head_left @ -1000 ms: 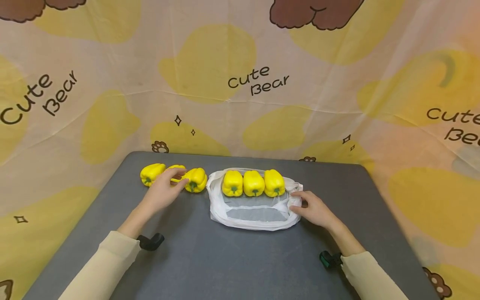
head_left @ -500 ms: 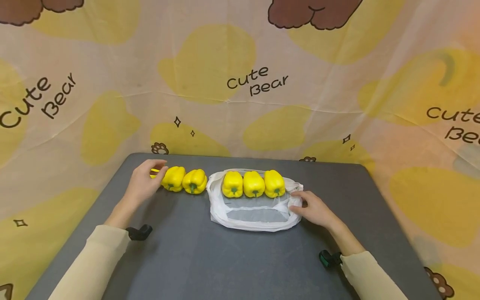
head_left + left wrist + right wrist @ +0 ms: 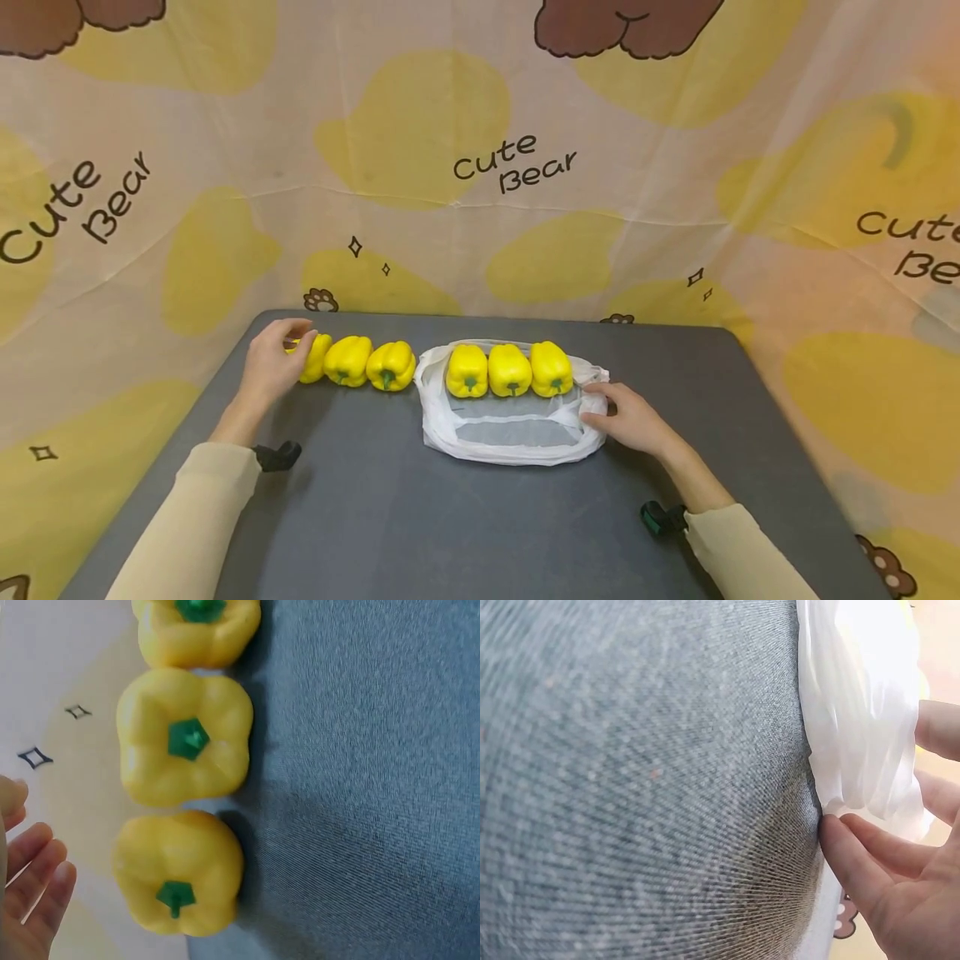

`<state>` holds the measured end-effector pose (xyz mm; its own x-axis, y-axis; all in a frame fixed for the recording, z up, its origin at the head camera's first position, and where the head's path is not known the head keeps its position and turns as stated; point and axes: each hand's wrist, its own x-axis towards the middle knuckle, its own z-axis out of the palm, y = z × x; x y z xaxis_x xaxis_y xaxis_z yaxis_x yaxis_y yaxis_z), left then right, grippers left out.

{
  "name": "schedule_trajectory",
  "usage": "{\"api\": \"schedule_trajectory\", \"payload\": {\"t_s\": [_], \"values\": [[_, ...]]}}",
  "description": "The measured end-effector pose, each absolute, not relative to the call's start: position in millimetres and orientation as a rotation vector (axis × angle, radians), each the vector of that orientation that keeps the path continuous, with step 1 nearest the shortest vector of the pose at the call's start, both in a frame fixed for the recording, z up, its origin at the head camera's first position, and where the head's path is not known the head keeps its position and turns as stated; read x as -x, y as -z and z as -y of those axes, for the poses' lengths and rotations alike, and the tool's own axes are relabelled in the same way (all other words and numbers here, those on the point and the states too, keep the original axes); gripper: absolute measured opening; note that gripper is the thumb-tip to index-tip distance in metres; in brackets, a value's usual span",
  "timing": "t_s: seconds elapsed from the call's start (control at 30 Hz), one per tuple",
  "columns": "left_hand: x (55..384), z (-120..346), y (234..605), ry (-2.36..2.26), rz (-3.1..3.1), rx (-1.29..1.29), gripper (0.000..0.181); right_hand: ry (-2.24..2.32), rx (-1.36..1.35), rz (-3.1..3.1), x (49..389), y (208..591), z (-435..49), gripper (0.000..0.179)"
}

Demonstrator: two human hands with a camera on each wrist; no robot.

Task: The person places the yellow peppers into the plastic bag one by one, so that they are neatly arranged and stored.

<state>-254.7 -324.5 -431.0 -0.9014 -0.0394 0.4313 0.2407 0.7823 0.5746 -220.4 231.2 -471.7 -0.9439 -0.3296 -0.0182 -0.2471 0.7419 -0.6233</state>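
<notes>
At the back left of the table, my left hand is over the leftmost yellow bell pepper, partly hiding it. In the left wrist view its spread fingers show a gap to that bell pepper. Two more bell peppers, one in the middle and one on the right, continue the row. My right hand holds the right edge of a white plastic bag, its thumb and fingers on either side of the bunched film. Three yellow bell peppers sit side by side along the bag's far side.
The grey table ends just behind the peppers. A patterned cloth backdrop rises behind and beside it. A dark camera mount is strapped at the left wrist, another at the right.
My left hand has moved left along the row, from over the middle and right loose peppers to the leftmost one. My right hand stays at the bag's edge.
</notes>
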Motion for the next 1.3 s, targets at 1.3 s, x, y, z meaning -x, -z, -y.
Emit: {"api": "schedule_trajectory", "payload": {"t_s": [1.3], "values": [[249,353,463,1.086,2.824,0.054,0.058,0.991,0.446,-2.823,219,475,-232,0.054]]}}
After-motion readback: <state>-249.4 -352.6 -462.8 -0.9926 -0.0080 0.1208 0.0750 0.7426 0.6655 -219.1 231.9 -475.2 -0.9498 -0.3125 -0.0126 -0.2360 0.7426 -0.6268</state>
